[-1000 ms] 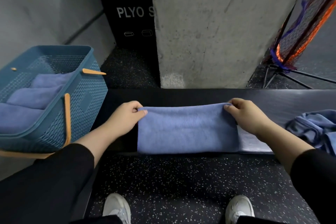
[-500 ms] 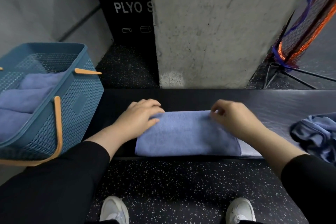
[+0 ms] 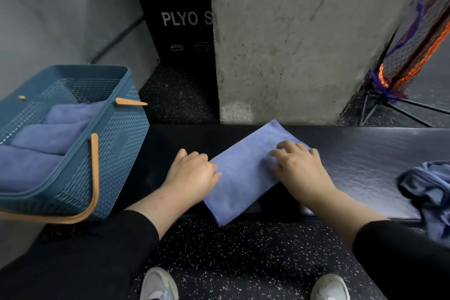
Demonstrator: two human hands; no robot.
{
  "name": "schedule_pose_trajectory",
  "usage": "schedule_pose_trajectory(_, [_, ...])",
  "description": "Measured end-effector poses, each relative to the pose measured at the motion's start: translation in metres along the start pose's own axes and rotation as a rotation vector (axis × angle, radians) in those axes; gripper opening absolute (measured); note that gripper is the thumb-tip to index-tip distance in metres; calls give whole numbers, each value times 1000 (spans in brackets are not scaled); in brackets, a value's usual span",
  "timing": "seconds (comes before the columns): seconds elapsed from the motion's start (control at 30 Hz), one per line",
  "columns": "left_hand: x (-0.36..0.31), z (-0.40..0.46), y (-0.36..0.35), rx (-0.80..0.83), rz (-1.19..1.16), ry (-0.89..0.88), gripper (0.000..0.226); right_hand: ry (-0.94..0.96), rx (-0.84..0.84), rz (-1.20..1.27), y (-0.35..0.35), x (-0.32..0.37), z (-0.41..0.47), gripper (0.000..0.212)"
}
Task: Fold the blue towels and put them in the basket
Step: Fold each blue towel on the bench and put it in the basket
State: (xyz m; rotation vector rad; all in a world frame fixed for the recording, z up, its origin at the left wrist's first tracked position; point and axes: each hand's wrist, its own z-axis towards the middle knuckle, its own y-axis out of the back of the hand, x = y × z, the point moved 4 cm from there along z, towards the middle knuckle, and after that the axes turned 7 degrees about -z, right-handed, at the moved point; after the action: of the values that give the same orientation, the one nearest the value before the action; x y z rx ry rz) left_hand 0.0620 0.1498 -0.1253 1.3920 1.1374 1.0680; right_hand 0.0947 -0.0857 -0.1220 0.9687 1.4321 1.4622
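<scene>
Folded blue towel (image 3: 246, 173) lies diagonally on the black table (image 3: 365, 153), its near corner overhanging the edge. Right hand (image 3: 302, 173) rests on the towel's right half, fingers spread and pressing flat. Left hand (image 3: 192, 175) touches the towel's left edge; fingers curl loosely, gripping nothing. Teal basket (image 3: 117, 143), left of the left hand, contains folded towels (image 3: 48, 136). Crumpled blue towel (image 3: 428, 185) lies right of the right hand.
</scene>
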Motion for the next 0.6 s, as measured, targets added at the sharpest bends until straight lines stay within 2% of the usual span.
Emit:
schedule_pose_trajectory(0.07, [-5,-5,1,25,-5,32,41,17,-17,91,6,15,-4,22])
schedule_pose_trajectory(0.17, [-6,-9,4,19,-36,24,42,104,57,111,-3,36,-14,29])
schedule_pose_trajectory(0.3, [6,-11,-2,128,-332,-108,36,143,40,80,-14,26,-7,30])
schedule_pose_trajectory(0.37, [10,-13,-5,81,-372,-221,30,124,75,121,-20,13,-3,36])
schedule_pose_trajectory(0.47, [11,-17,-9,-11,-294,-325,49,89,-50,136,-16,-2,-2,27])
schedule_pose_trajectory(0.53, [6,-22,-12,-22,-270,-400,50,190,-141,138,-8,-1,-7,13])
schedule_pose_trajectory(0.6, [2,-28,-18,19,-233,-446,50,374,-132,185,-7,0,-17,16])
